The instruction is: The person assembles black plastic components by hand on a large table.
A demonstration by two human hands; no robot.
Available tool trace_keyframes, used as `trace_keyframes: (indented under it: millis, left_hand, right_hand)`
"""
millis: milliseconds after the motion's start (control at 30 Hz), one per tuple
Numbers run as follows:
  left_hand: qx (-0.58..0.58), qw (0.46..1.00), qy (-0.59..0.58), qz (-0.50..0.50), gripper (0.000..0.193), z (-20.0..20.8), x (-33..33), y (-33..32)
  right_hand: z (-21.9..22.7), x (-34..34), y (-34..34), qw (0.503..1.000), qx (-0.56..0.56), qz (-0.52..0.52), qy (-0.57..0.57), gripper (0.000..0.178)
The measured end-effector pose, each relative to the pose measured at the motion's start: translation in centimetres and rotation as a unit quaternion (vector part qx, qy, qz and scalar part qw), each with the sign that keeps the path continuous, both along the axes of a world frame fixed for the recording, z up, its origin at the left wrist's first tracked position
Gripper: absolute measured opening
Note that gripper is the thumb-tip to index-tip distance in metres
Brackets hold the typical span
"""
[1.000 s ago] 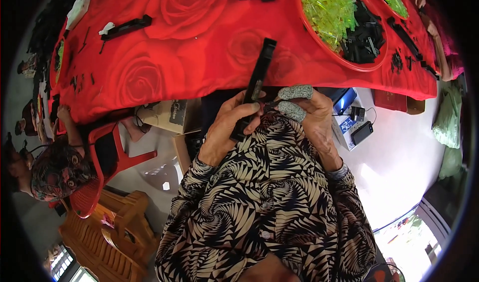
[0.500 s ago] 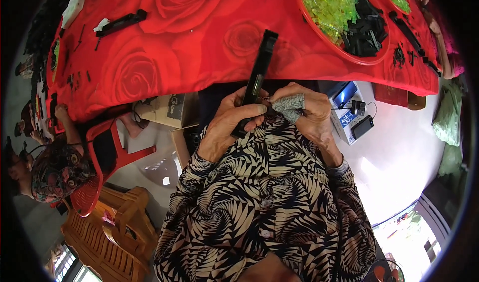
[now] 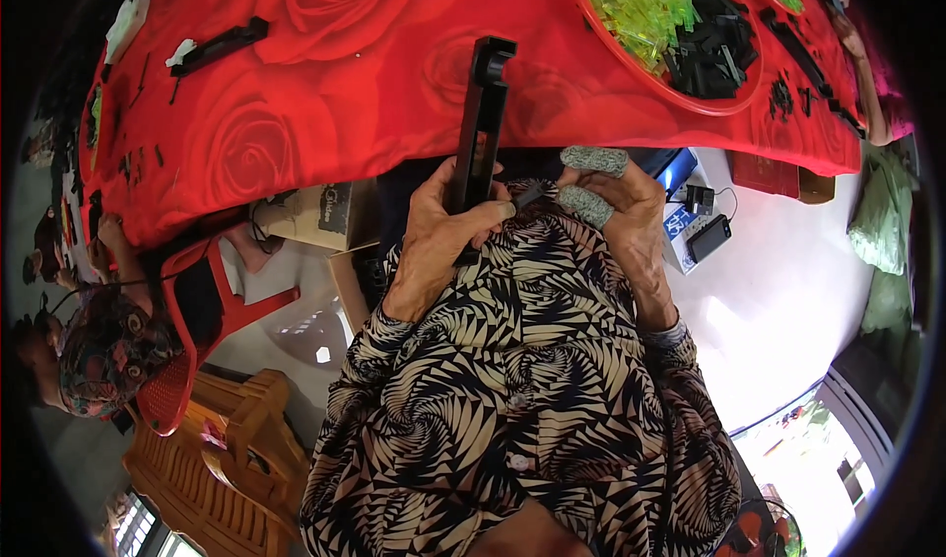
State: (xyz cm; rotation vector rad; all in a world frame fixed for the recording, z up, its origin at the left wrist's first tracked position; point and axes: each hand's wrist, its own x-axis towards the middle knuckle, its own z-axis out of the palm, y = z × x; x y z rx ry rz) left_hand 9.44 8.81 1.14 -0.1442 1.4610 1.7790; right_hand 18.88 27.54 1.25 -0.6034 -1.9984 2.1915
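My left hand [image 3: 443, 224] is closed around a long black plastic part [image 3: 480, 123], a channel-like bar with a notched far end. It stands up from my fist toward the table, tilted slightly right. By my left thumb tip a small dark flat piece [image 3: 529, 198] sticks out toward the right; whether it is joined to the bar I cannot tell. My right hand [image 3: 631, 217] is just right of that piece and apart from it. Grey knitted finger sleeves [image 3: 593, 160] cover its thumb and a finger, which are spread with nothing seen between them.
Ahead lies a table with a red rose-print cloth [image 3: 335, 113]. On it, a red basin [image 3: 724, 109] holds yellow-green clear pieces and black parts. Another black bar [image 3: 229, 44] lies at left. Cardboard boxes [image 3: 305, 217], a red chair [image 3: 192, 311] and a seated person [image 3: 108, 350] are leftward.
My right hand has drawn away from the bar to the right and its fingers have spread. The bar has moved slightly left and turned more upright. The small dark piece now shows.
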Motion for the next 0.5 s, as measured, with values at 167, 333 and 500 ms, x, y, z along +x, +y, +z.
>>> trace_keyframes:
  millis: [167, 333, 500]
  left_hand:
    - [-0.006, 0.999, 0.030, -0.029, 0.045, -0.1, 0.1, 0.0]
    - [-0.027, 0.998, 0.041, -0.049, 0.045, 0.4, 0.1, 0.1]
    - [-0.061, 0.989, 0.110, -0.084, 0.035, 0.6, 0.1, 0.0]
  right_hand:
    - [0.2, -0.5, -0.6, 0.998, -0.001, 0.043, 0.040, 0.036]
    - [0.8, -0.7, -0.5, 0.998, 0.002, 0.070, 0.002, 0.038]
    - [1.6, -1.3, -0.1, 0.992, -0.001, 0.107, -0.071, 0.038]
